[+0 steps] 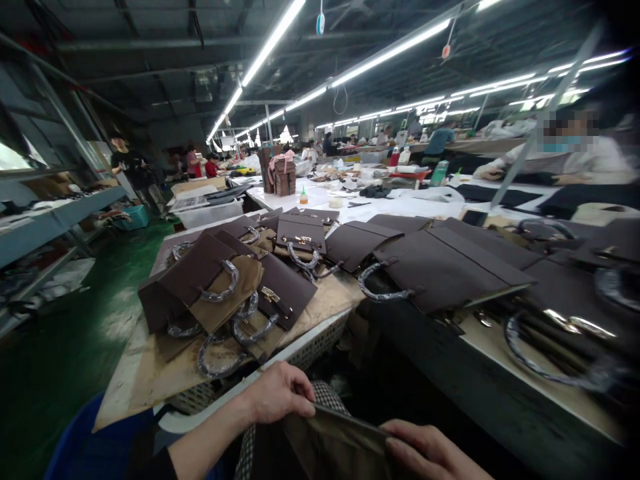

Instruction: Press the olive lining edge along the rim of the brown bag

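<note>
1. Left hand (pixel 283 395) pinches a dark brown cloth (pixel 345 443) at its top edge, thumb and fingertips closed.
2. Right hand (pixel 427 448) has the same edge nipped farther along.
3. That cloth is low in front, between both hands.
4. Past it, brown bags (pixel 450 263) with looped handles (pixel 390 295) lie on a tan tabletop (pixel 327 295).

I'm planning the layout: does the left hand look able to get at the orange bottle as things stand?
Probably not: the left hand is pinching the brown piece, and the orange bottle stands beyond the bags.
</note>
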Demonstrator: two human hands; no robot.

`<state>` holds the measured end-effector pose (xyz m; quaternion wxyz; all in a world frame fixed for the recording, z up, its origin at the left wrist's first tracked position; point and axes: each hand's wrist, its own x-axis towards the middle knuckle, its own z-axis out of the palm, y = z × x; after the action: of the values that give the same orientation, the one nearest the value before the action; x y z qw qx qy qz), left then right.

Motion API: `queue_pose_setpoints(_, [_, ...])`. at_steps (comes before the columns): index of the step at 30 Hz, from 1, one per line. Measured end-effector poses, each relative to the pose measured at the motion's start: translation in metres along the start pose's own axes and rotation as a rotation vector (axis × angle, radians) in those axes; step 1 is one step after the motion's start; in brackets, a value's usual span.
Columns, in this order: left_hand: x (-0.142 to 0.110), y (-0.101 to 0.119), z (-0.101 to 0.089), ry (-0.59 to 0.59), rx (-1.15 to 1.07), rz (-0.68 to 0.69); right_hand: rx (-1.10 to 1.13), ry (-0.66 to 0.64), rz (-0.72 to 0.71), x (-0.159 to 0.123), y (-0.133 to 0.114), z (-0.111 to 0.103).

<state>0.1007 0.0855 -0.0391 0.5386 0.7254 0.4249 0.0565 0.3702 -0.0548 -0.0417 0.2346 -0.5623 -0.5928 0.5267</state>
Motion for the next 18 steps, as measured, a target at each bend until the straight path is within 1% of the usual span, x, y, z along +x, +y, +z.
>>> queue_pose_setpoints(1, [-0.002, 0.001, 0.001, -0.007, 0.008, 0.008, 0.011, 0.042, -0.019, -0.002, 0.001, 0.004])
queue_pose_setpoints(4, [-0.002, 0.002, 0.004, -0.038, 0.019, 0.038, 0.075, 0.110, -0.073, -0.006, 0.008, 0.016])
queue_pose_setpoints(7, [0.003, -0.001, 0.003, -0.083, 0.026, 0.047, 0.179, 0.175, -0.019, -0.005, 0.016, 0.020])
queue_pose_setpoints(8, [0.005, -0.002, 0.003, -0.097, 0.028, 0.050, 0.228, 0.160, 0.009, -0.005, 0.018, 0.019])
queue_pose_setpoints(10, [0.006, -0.004, 0.003, -0.110, 0.037, 0.055, 0.301, 0.077, 0.050, -0.006, 0.019, 0.011])
queue_pose_setpoints(12, [0.007, -0.005, 0.003, -0.109, 0.048, 0.059, 0.311, -0.049, 0.065, -0.005, 0.016, -0.002])
queue_pose_setpoints(14, [0.006, -0.005, 0.003, -0.105, 0.058, 0.057, 0.243, -0.169, 0.059, 0.000, 0.010, -0.018])
queue_pose_setpoints(16, [0.006, -0.005, 0.003, -0.103, 0.065, 0.053, 0.139, -0.284, 0.037, 0.012, 0.002, -0.030])
queue_pose_setpoints(18, [0.007, -0.005, 0.003, -0.100, 0.074, 0.052, 0.014, -0.401, 0.000, 0.031, -0.007, -0.034])
